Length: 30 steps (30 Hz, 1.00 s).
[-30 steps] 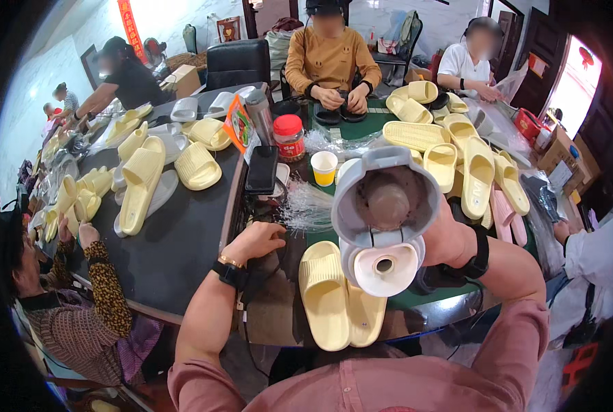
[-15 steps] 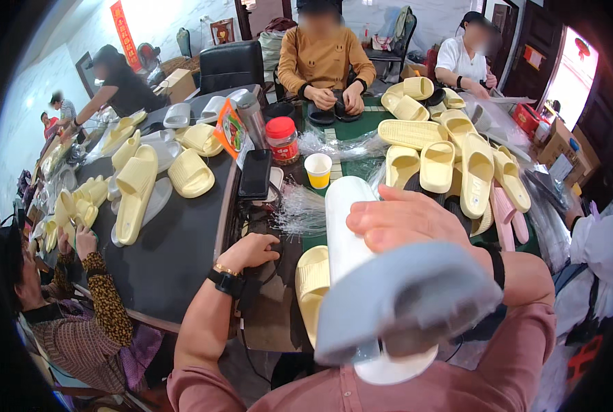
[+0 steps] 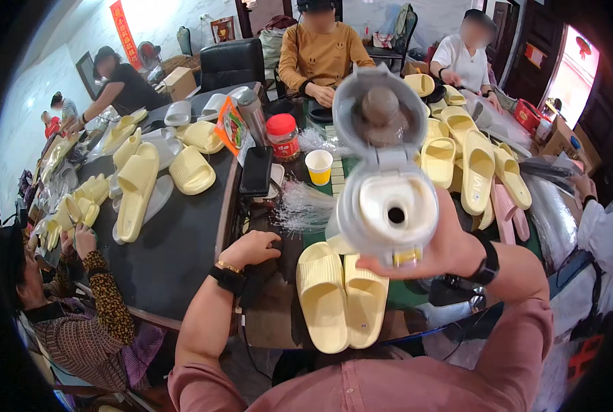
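My right hand (image 3: 451,240) is wrapped round a white flask (image 3: 396,213) with a grey flip lid (image 3: 381,110). The lid is swung back, baring the drinking opening, which faces up. My left hand (image 3: 253,249) rests on the table, its fingers loosely bent and nothing in them. Below the flask a pair of pale yellow slide slippers (image 3: 322,295) lies side by side at the table's near edge. A yellow and white paper cup (image 3: 319,167) stands left of the flask, beside a bundle of clear plastic ties (image 3: 305,209).
More yellow slippers (image 3: 476,168) are heaped at right, with pink slippers (image 3: 507,216) beneath. A black phone (image 3: 256,172), a red-lidded jar (image 3: 282,134) and a steel tumbler (image 3: 251,113) stand left of centre. Slippers cover much of the dark left table (image 3: 162,275). Several people sit or stand around.
My right hand has moved the flask away from me and turned it, so its opening now shows. The yellow slippers beneath are uncovered. My left hand stays almost still.
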Tool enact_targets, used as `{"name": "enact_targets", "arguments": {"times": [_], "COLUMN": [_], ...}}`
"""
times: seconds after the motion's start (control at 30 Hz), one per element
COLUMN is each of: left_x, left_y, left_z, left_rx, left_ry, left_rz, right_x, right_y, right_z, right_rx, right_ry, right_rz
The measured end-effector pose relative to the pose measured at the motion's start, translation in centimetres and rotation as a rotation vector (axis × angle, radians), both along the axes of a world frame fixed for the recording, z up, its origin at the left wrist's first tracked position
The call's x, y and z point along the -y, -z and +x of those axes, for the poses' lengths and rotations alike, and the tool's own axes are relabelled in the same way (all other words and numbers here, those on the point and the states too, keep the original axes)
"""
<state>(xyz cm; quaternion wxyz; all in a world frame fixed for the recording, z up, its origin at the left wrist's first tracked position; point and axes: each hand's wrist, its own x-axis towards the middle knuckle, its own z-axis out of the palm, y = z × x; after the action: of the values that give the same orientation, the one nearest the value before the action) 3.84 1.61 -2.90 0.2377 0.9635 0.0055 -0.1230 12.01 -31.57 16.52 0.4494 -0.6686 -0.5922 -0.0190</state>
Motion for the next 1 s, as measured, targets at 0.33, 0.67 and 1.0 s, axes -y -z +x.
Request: {"name": "enact_targets", "arguments": {"times": [0.33, 0.67, 1.0], "left_x": [0.0, 0.0, -0.1], "left_y": [0.0, 0.3, 0.5], "left_z": [0.0, -0.1, -0.1], "left_rx": [0.036, 0.084, 0.088], "left_ry": [-0.006, 0.041, 0.064], "left_rz": [-0.023, -0.006, -0.008], "right_x": [-1.7, -1.3, -1.2], "right_y": [1.5, 1.6, 1.7], "right_z": [2.2, 1.5, 1.5], "right_rx": [-0.121, -0.198, -0.38], "right_ry": [0.108, 0.099, 0.077], "right_rz": [0.041, 0.036, 0.065]}}
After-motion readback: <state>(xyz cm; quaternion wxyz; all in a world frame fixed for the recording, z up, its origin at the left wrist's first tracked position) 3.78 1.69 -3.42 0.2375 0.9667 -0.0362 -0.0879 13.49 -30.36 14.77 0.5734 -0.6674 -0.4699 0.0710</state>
